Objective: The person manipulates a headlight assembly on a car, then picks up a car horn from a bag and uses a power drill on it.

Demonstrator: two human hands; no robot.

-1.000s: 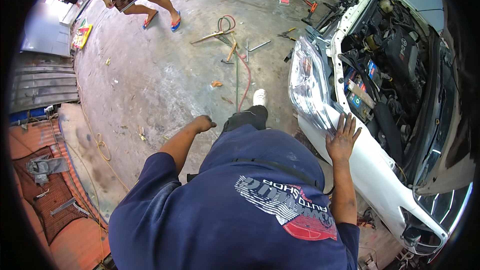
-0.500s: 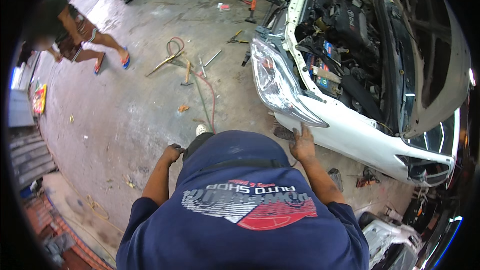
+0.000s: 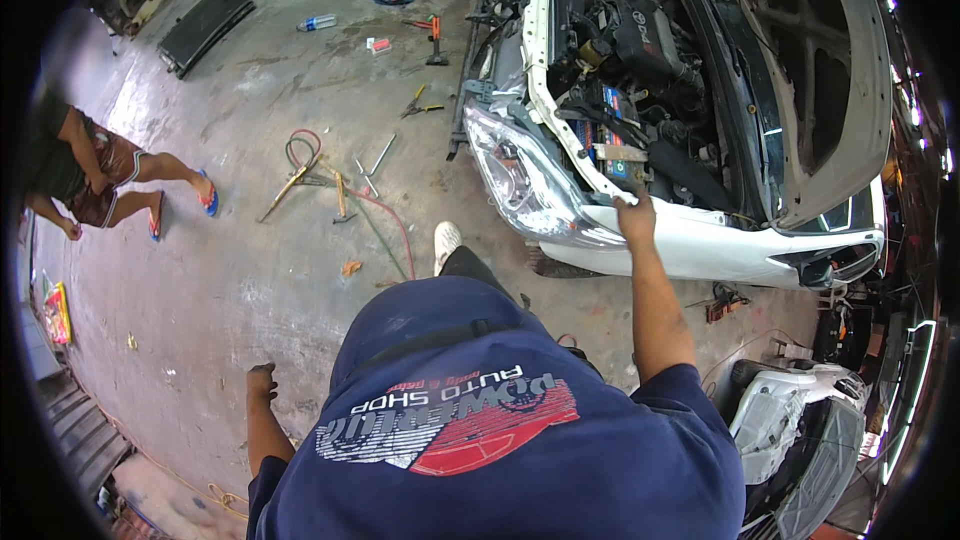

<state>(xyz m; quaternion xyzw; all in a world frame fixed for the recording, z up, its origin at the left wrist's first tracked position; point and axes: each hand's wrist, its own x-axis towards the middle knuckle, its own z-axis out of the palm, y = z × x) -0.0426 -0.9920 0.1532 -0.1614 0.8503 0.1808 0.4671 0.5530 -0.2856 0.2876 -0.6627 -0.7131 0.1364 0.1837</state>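
Observation:
My right hand [image 3: 634,215] rests on the upper edge of the car's white front fender [image 3: 700,245], just behind the clear headlight [image 3: 520,175]. Its fingers are stretched out over the edge and hold nothing that I can see. Low on the left, my left hand [image 3: 262,380] hangs over the concrete floor, apart from any object. Its fingers are loosely bent and apart, with nothing visible in them. Beyond the fender lies the uncovered engine bay, with an engine [image 3: 640,30] and a battery [image 3: 620,145] under the raised hood [image 3: 840,70].
Ahead on the floor lie a hammer [image 3: 341,202], a cross-shaped wrench [image 3: 375,165], a red hose [image 3: 402,235] and pliers [image 3: 420,106]. A person [image 3: 100,170] in sandals stands at the left. Behind my right arm are removed car parts [image 3: 790,410].
My right hand has moved from beside the fender's lower front onto its upper edge. My left hand has swung away from my leg. I have stepped forward, and the view has shifted.

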